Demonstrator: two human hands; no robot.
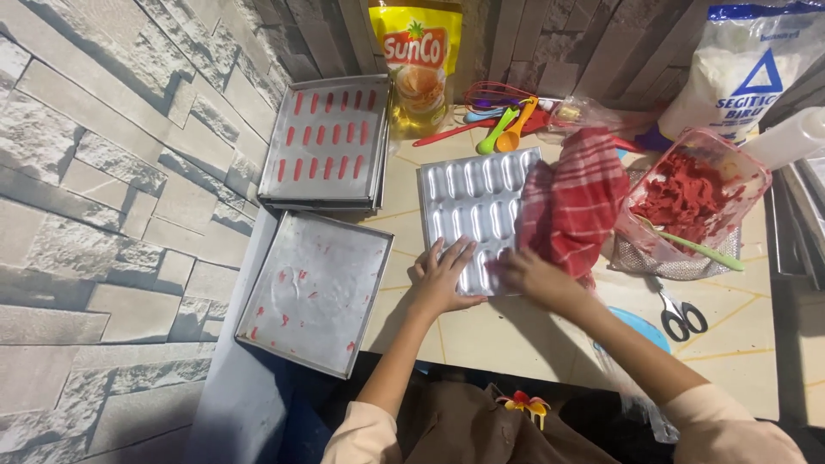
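Head view looks down: the left hand lies flat, fingers spread, on the near edge of the silver metal mould tray with oval hollows, steadying it on the tiled floor. Right hand is blurred beside it, touching the tray's near right corner; whether its fingers pinch anything, cannot tell. Just beyond those fingers drapes a red checked cloth over the tray's right side. Left of the spread fingers sits a flat grey baking sheet smeared with red bits.
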